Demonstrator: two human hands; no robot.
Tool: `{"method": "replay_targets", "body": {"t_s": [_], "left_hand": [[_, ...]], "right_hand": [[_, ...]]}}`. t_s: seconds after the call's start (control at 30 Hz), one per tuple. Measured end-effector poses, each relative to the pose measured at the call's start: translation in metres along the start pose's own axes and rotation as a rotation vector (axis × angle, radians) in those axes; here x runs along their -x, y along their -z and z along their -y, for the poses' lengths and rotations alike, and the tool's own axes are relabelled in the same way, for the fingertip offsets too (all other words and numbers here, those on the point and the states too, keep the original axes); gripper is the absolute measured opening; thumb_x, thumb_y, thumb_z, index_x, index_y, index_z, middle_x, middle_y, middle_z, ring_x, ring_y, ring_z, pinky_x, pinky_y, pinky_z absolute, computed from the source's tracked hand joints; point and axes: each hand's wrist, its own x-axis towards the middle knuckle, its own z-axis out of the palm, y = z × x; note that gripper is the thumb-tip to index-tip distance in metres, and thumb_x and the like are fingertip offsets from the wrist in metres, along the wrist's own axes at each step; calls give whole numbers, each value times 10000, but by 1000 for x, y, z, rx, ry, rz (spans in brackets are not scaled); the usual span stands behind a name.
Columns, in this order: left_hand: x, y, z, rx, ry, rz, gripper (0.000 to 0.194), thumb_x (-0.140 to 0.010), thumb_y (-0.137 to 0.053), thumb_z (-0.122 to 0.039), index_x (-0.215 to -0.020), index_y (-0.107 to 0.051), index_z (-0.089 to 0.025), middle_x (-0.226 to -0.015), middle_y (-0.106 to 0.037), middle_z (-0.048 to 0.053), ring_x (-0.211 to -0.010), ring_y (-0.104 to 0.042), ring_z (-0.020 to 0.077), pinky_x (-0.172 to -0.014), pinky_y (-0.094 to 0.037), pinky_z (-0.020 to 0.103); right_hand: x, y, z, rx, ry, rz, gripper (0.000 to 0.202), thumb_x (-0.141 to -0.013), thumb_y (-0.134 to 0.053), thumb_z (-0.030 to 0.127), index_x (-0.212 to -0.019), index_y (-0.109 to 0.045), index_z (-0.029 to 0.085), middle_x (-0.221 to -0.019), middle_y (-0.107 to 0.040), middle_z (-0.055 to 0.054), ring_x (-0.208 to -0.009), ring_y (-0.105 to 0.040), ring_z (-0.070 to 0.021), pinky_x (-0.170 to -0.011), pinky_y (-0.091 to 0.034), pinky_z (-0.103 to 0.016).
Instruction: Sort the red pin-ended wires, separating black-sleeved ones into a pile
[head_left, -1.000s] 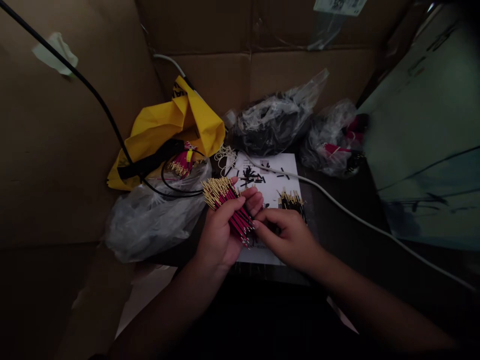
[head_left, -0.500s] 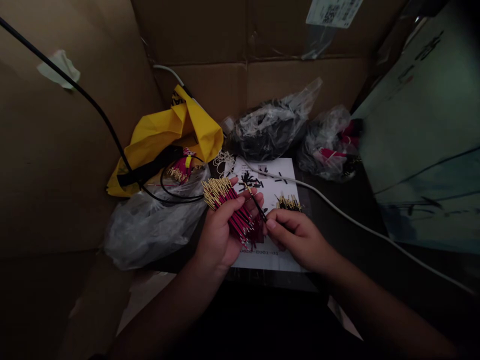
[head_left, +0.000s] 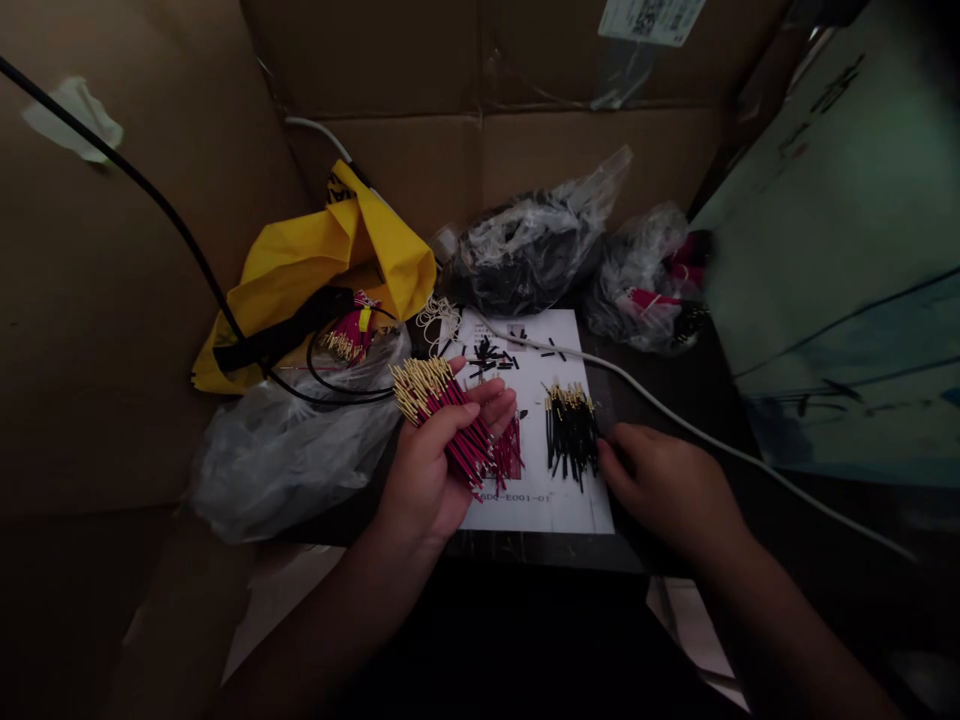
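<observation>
My left hand (head_left: 427,465) is closed around a thick bundle of thin dark-red wires with gold pin ends (head_left: 469,440); the gold ends point up and to the left. A pile of black wires with gold ends (head_left: 571,435) lies on the right part of a printed paper sheet (head_left: 536,515). At the right edge of that pile is my right hand (head_left: 660,480), its fingers curled together with the tips by the wires. What they pinch, if anything, is hidden. More red wires (head_left: 510,450) lie on the sheet, partly behind my left hand. Short black sleeves (head_left: 491,355) are scattered above them.
Clear plastic bags (head_left: 292,440) and a yellow bag (head_left: 300,250) with another wire bundle (head_left: 352,330) lie left. Behind are a bag of black items (head_left: 525,255) and a bag with red wires (head_left: 649,290). A white cable (head_left: 652,385) crosses the table. Cardboard (head_left: 390,60) walls the back.
My right hand has moved right, from beside the left hand to the black pile. The black wire it held no longer shows between the hands. The view has shifted slightly.
</observation>
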Motion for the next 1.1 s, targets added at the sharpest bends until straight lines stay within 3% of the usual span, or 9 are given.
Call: {"method": "replay_targets", "body": {"t_s": [0.17,0.23,0.37,0.53,0.87,1.1], "left_hand": [[6,-4,3,42,37,58,643,-782,-572,-23,-1385,-478,-226,-1011,-758,92,-1000,-718,254,-1030,-490,477],[8,-4,4,56,48,80,636,-782,-553,-20,-1380,-472,-220,-1034,-755,94,-1051,-701,255,-1059,-463,478],[9,-2,7,49,51,113,618,-799,-531,-28,-1381,-454,-219,-1086,-748,89,-1125,-667,248,-1110,-403,472],[8,0,10,10,4,135,649,-813,-536,-36,-1416,-419,-244,-1142,-735,79,-1185,-630,267,-1111,-390,500],[6,1,14,-6,-11,128,662,-799,-575,-48,-1416,-438,-245,-1178,-722,89,-1241,-590,267,-1121,-378,482],[6,-2,14,8,20,87,714,-793,-572,-43,-1451,-398,-257,-1134,-738,83,-1208,-615,261,-1106,-399,483]], "right_hand": [[-7,9,11,-42,-7,-56,419,-955,-457,507,-683,-521,196,-606,-573,-7,-491,-462,-129,-500,-180,-289],[-12,19,22,-202,21,-80,383,-964,-465,464,-712,-560,192,-617,-579,-5,-521,-483,-125,-513,-243,-279],[-21,32,56,-662,186,24,256,-957,-521,372,-832,-649,188,-638,-595,20,-563,-517,-102,-563,-357,-246],[-35,29,86,-832,156,57,210,-912,-586,351,-850,-683,175,-598,-573,42,-519,-465,-84,-506,-332,-241],[-46,18,82,-1261,37,355,211,-898,-588,337,-798,-668,170,-730,-651,-6,-644,-525,-110,-608,-412,-255],[-47,13,82,-1262,18,288,196,-879,-600,316,-768,-653,164,-680,-609,10,-604,-487,-96,-567,-388,-239]]}}
